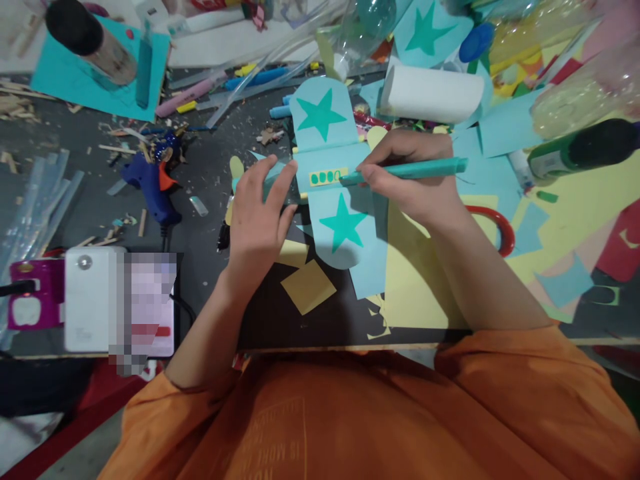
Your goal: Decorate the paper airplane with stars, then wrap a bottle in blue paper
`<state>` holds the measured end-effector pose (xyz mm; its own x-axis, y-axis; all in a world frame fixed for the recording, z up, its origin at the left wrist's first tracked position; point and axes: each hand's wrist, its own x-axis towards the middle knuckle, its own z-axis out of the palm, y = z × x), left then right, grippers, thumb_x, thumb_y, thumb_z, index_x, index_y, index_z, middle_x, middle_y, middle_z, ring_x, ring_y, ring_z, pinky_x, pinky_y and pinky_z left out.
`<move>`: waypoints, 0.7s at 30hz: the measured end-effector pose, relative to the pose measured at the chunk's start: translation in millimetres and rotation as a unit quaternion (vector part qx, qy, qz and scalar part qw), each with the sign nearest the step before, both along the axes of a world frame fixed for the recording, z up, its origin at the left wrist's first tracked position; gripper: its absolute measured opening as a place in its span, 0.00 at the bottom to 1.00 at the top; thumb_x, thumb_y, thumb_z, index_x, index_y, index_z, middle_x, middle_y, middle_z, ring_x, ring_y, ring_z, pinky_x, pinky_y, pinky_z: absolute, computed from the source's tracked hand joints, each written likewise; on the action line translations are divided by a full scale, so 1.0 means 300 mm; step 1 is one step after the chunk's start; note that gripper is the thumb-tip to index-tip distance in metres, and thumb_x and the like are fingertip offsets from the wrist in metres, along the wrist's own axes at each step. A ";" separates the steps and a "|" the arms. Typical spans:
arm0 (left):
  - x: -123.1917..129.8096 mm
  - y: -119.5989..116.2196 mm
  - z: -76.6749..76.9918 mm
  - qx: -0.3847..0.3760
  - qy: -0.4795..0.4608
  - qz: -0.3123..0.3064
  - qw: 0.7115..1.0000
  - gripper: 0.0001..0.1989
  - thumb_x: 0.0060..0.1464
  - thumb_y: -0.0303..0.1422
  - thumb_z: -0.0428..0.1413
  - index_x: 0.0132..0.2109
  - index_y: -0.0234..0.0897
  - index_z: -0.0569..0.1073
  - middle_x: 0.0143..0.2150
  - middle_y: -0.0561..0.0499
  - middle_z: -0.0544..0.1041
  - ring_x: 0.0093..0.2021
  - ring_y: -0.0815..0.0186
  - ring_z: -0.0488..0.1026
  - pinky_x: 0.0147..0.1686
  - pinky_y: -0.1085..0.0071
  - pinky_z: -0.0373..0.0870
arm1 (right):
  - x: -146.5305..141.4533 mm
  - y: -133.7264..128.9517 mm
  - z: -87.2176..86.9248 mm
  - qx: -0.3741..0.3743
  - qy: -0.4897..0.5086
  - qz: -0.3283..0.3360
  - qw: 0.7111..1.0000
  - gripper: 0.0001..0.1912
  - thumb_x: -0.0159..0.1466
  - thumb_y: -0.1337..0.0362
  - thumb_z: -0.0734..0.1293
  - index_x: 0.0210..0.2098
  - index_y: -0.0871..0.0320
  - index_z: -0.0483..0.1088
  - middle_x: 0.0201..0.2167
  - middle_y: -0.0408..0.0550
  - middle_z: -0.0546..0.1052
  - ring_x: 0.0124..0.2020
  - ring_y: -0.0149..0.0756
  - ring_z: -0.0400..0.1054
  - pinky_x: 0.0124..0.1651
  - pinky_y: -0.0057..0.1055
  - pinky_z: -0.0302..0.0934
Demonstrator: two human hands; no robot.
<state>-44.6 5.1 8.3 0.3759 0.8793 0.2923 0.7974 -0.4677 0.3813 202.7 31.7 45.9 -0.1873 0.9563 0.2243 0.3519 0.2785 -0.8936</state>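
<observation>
Well, right fingers (pixel 371 177) grip a marker (pixel 425 169); left fingers (pixel 257 175) spread loose — black-capped bottle (pixel 96 45) (contents unclear).

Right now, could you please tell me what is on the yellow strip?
Green ovals run along the strip; the marker in the right hand hides the lower right corner.

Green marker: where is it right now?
The green marker is right of centre in the head view, held in the right hand, tip at the yellow strip.
</observation>
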 end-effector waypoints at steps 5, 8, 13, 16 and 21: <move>-0.001 -0.003 0.006 -0.015 0.006 -0.004 1.000 0.27 0.68 0.51 0.40 0.69 0.52 0.59 0.69 0.41 0.65 0.69 0.48 0.62 0.66 0.47 0.61 | -0.006 -0.005 0.002 0.034 -0.001 0.012 0.999 0.11 0.60 0.59 0.72 0.21 0.47 0.74 0.22 0.42 0.77 0.25 0.36 0.69 0.30 0.38 0.64; -0.001 -0.003 0.009 -0.015 0.006 -0.002 1.000 0.27 0.68 0.51 0.41 0.69 0.53 0.59 0.69 0.42 0.65 0.69 0.48 0.62 0.66 0.48 0.61 | -0.006 -0.004 0.000 0.027 0.011 0.008 1.000 0.11 0.61 0.57 0.73 0.23 0.48 0.74 0.23 0.42 0.78 0.26 0.37 0.70 0.31 0.37 0.65; -0.002 -0.001 0.003 0.014 0.012 -0.006 1.000 0.26 0.68 0.51 0.41 0.68 0.52 0.59 0.67 0.41 0.66 0.68 0.50 0.64 0.64 0.49 0.64 | -0.007 -0.003 -0.004 -0.004 0.025 -0.012 1.000 0.13 0.61 0.51 0.72 0.23 0.47 0.75 0.24 0.42 0.78 0.28 0.38 0.72 0.31 0.38 0.65; 0.001 -0.004 0.003 0.028 0.018 -0.003 0.999 0.26 0.68 0.50 0.41 0.68 0.50 0.60 0.67 0.40 0.67 0.67 0.50 0.65 0.64 0.50 0.65 | -0.008 -0.003 -0.004 0.003 0.017 -0.016 1.000 0.12 0.60 0.53 0.73 0.23 0.47 0.75 0.23 0.41 0.77 0.27 0.37 0.71 0.31 0.37 0.65; 0.007 -0.009 0.007 -0.011 -0.006 0.015 1.000 0.24 0.68 0.50 0.42 0.67 0.56 0.60 0.68 0.45 0.66 0.69 0.51 0.63 0.67 0.52 0.62 | -0.012 -0.006 0.000 0.034 0.038 -0.002 0.999 0.10 0.60 0.60 0.74 0.22 0.48 0.75 0.23 0.41 0.76 0.26 0.36 0.69 0.31 0.37 0.63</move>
<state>-42.4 2.5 10.6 0.3460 0.8965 0.2768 0.8064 -0.4349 0.4007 199.2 29.9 46.0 -0.1640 0.9393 0.3013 0.2857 0.3376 -0.8969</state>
